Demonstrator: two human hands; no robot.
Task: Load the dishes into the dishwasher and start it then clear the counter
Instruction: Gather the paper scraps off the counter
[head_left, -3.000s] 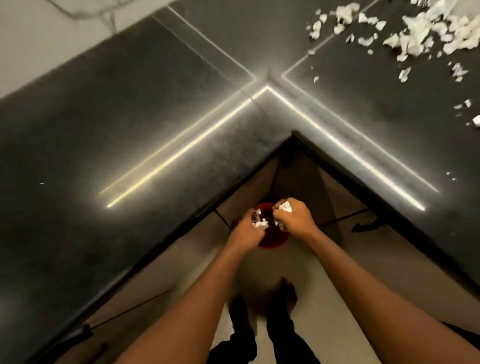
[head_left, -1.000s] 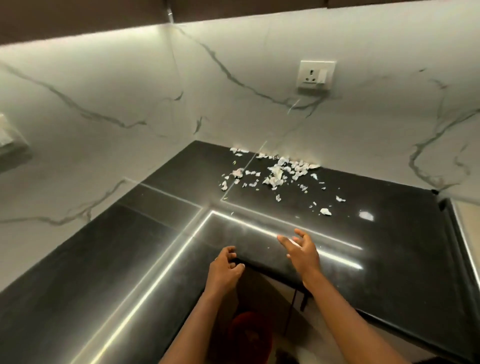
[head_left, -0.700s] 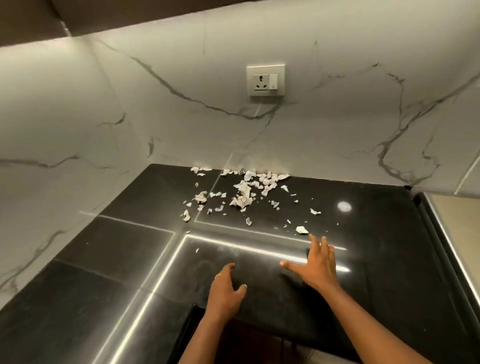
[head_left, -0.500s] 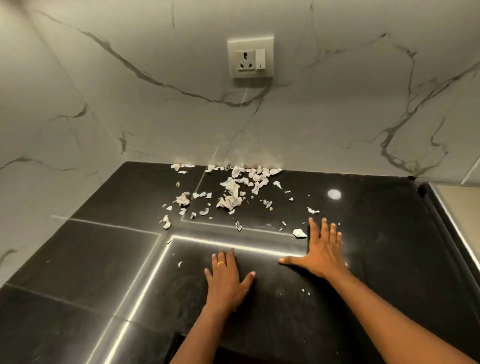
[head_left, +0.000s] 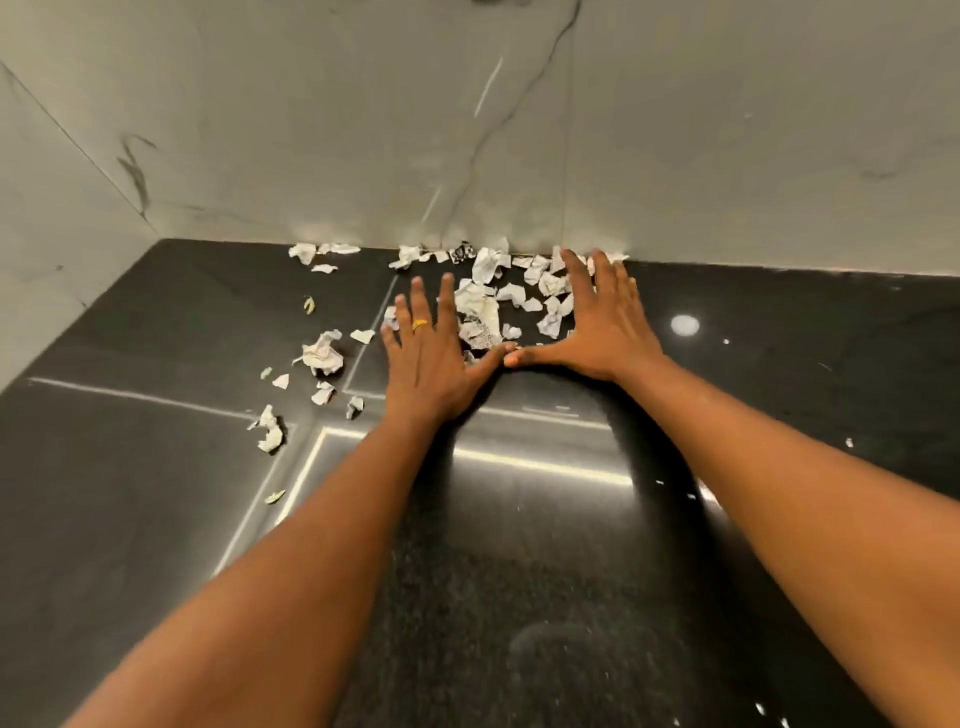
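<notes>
Torn white paper scraps (head_left: 485, 304) lie heaped on the black counter (head_left: 156, 467) against the marble back wall. My left hand (head_left: 431, 353) lies flat on the counter, fingers straight, at the left of the heap; it wears a gold ring. My right hand (head_left: 597, 322) lies flat at the right of the heap, fingertips near the wall. The two thumbs meet in front of the pile, so the hands fence in its middle. Neither hand grips anything.
More scraps (head_left: 322, 356) are scattered left of my left hand, outside the fence, and a few tiny flecks (head_left: 849, 442) lie at the right. The marble wall (head_left: 467, 130) bounds the counter behind and at the left.
Both hands have slid forward across the counter from its front part to the scrap pile, and the thumbs have come together. The view has tilted down and closer to the wall.
</notes>
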